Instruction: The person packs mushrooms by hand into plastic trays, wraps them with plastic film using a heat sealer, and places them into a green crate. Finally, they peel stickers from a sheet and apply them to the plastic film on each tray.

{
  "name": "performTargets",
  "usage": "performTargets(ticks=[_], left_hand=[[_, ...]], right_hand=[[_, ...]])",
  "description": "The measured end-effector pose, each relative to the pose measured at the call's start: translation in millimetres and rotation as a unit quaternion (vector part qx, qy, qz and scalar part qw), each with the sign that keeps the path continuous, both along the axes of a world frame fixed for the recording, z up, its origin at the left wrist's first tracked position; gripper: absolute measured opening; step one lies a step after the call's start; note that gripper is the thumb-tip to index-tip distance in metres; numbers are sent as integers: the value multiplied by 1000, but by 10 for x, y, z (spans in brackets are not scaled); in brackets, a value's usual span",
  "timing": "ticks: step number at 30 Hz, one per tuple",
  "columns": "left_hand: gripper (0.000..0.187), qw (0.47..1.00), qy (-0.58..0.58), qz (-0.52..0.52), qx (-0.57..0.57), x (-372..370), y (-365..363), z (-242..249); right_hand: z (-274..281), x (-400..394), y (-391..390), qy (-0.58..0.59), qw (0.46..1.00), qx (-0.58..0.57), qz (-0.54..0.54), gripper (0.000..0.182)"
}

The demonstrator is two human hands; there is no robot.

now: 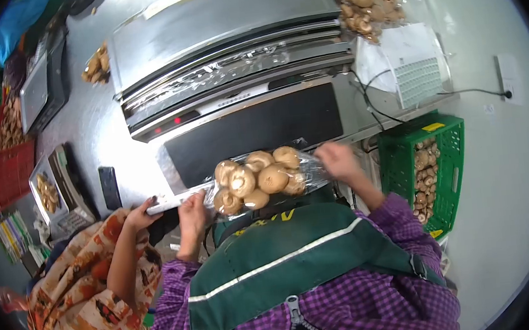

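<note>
A clear-film pack of brown mushrooms (257, 180) lies level between my hands, in front of my apron. My left hand (193, 217) is closed at its left end, thumb and fingers pinched on the film. At the right end, my right hand (338, 161) is closed on the gathered film, which stretches toward the fist. A white strip (175, 201) runs from my left hand to a co-worker's hand (142, 216). Just beyond the pack is the wrapping machine's black plate (254, 128).
The film wrapping machine (226, 35) spans the steel bench. Bagged mushrooms (366, 2) lie at its back right. A green crate (456, 172) of mushrooms stands on the right, a red crate (7, 170) far left. Near the co-worker are a scale (66, 184) and a phone (109, 187).
</note>
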State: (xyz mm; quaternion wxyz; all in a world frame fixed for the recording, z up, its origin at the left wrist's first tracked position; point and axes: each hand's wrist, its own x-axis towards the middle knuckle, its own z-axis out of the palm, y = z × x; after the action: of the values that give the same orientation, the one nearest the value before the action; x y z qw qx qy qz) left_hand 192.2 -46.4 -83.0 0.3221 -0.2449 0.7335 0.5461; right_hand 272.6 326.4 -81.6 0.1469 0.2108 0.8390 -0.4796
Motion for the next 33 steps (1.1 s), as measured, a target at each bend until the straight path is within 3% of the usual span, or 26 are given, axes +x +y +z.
performTargets(ticks=[1,2,3,5,8,11,13,14,15,16,18,20,22,24,26,28,29,30,32,33], left_hand=[[21,996,-18,15,81,123,50,-218],[26,982,-1,-139,127,121,140,-233],[26,962,6,-213,173,124,306,-343],[26,949,-16,-212,234,139,666,-519],[27,954,-20,-118,274,220,885,-570],[28,954,24,-8,298,186,931,-342],[28,938,61,38,339,119,932,118],[52,934,83,-1,349,55,986,727],[50,906,61,16,419,134,1009,979],[50,907,61,10,417,208,1070,1085],[24,957,42,-158,240,336,1207,1198],[27,952,-33,-171,252,260,1318,1073],[31,931,4,-194,308,236,1479,958],[36,929,-30,-181,322,185,1772,966],[36,929,-42,-114,349,131,2285,1051],[34,912,-39,-115,392,-4,2688,902],[37,905,-23,-144,401,-58,2877,811],[41,896,-5,-171,409,-107,3082,750],[47,903,7,-171,394,-117,3555,839],[48,907,-2,-165,388,-111,3710,836]], right_hand=[[-305,149,-112,-40,999,-1,18,20],[-498,166,-279,-80,996,-3,35,21],[-387,9,-484,-2,993,-112,47,22],[-186,-133,-723,103,949,-291,62,26],[104,-176,-820,83,879,-467,53,35],[310,-150,-747,58,760,-647,28,44],[411,-144,-710,47,662,-748,9,49],[461,-153,-684,45,619,-784,5,52],[495,-166,-666,47,580,-813,0,55],[519,-174,-648,49,545,-837,-5,58],[529,-224,-590,61,484,-873,-20,64],[630,-210,-371,87,460,-883,-32,70],[807,-101,38,123,509,-850,-57,76],[1038,9,657,159,617,-764,-101,70],[710,14,1385,272,805,-517,-106,57],[635,-12,2167,213,921,-214,-248,43],[224,-48,2680,219,901,-165,-336,43],[179,-78,3101,193,906,-3,-375,58],[-300,-68,4062,192,870,244,-383,73],[-297,-60,4366,159,860,304,-377,79]])
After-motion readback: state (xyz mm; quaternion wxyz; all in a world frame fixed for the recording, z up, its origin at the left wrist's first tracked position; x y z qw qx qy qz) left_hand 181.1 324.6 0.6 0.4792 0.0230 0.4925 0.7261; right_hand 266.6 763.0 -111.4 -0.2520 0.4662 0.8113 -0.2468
